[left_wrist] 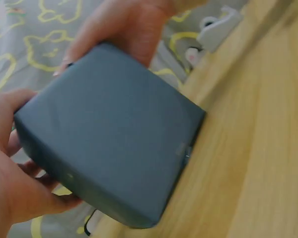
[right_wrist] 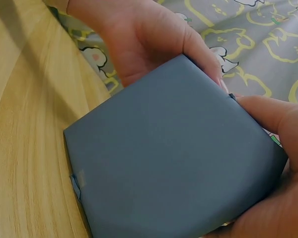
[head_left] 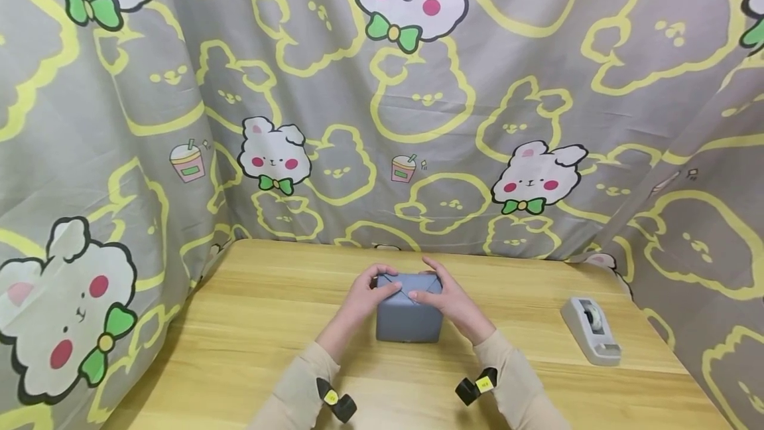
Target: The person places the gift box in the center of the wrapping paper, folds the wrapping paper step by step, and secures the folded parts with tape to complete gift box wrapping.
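Observation:
A box wrapped in blue-grey paper (head_left: 408,324) stands on the wooden table, folded paper flaps (head_left: 414,282) meeting on its top. My left hand (head_left: 369,296) grips its upper left side, thumb on the flaps and fingers toward the back. Opposite it, my right hand (head_left: 451,302) holds the upper right side, its thumb also on the flaps and its index finger stretched past the far edge. Both wrist views show the box's smooth near face (left_wrist: 109,134). Down low in the right wrist view, a small strip of clear tape (right_wrist: 81,177) sticks to the paper.
A grey tape dispenser (head_left: 591,330) with a roll stands on the right of the wooden table (head_left: 262,310). Behind and at both sides hangs a patterned grey curtain (head_left: 346,105). Black wrist cameras (head_left: 475,387) are strapped over both sleeves.

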`<state>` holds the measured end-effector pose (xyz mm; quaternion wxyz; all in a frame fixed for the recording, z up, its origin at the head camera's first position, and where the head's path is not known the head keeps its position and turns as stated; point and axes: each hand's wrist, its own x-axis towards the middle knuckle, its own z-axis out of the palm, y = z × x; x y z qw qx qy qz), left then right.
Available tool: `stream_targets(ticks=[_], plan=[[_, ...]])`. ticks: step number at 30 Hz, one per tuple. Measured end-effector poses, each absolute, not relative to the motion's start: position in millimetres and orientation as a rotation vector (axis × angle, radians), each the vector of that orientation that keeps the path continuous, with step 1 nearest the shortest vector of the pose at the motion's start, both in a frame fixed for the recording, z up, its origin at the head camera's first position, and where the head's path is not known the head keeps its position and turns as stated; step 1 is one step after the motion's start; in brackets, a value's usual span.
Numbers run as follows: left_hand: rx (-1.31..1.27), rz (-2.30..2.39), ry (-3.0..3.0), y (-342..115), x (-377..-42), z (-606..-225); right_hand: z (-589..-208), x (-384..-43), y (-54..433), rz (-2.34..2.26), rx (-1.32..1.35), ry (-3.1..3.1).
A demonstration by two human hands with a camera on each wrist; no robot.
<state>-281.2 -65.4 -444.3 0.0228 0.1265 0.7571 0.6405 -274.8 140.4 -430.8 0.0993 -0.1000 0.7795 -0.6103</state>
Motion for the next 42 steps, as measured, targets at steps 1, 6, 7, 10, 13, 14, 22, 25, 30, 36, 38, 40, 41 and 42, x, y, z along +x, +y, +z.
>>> stream_targets(ticks=[1, 6, 7, 10, 13, 14, 22, 25, 30, 36, 38, 40, 41, 42], plan=[[0.363, 2.006, 2.35, -64.3, -280.1, -444.3, -430.7, -275.0, 139.9, -1.808, -0.298, 2.307], [0.217, 2.026, 2.354, -60.6, -275.2, -443.1, -431.0, -275.5, 137.1, -1.814, -0.295, 2.307], [0.182, 2.026, 2.358, -59.9, -273.7, -442.7, -431.1, -275.4, 136.5, -1.813, -0.293, 2.307], [0.086, 2.056, 2.337, -57.5, -270.4, -442.6, -431.0, -274.4, 135.5, -1.809, -0.287, 2.31], [0.049, 2.11, 2.315, -54.0, -268.4, -441.7, -429.6, -273.6, 136.6, -1.786, -0.302, 2.34], [0.045, 2.119, 2.314, -52.9, -268.5, -441.5, -428.5, -273.3, 137.3, -1.778, -0.31, 2.353], [0.035, 2.133, 2.364, -48.1, -268.7, -440.8, -417.7, -265.7, 173.0, -1.705, -0.366, 2.422], [0.033, 2.148, 2.372, -47.5, -268.4, -441.0, -414.2, -258.4, 201.6, -1.738, -0.36, 2.49], [0.064, 2.177, 2.388, -46.2, -268.1, -441.0, -410.1, -237.3, 259.3, -1.806, -0.308, 2.687], [0.048, 2.197, 2.426, -42.8, -271.3, -442.4, -416.5, -212.0, 328.0, -1.999, -0.223, 2.913], [0.054, 2.185, 2.446, -41.1, -272.0, -440.9, -423.7, -205.2, 350.2, -1.959, -0.102, 3.045], [0.059, 2.171, 2.461, -39.5, -273.0, -440.3, -432.2, -198.9, 371.3, -1.778, 0.083, 3.204], [0.059, 2.167, 2.469, -38.9, -273.6, -440.1, -436.8, -196.5, 381.1, -1.669, 0.175, 3.259], [0.054, 2.168, 2.471, -38.4, -274.4, -440.2, -441.3, -194.9, 390.7, -1.579, 0.245, 3.28]])
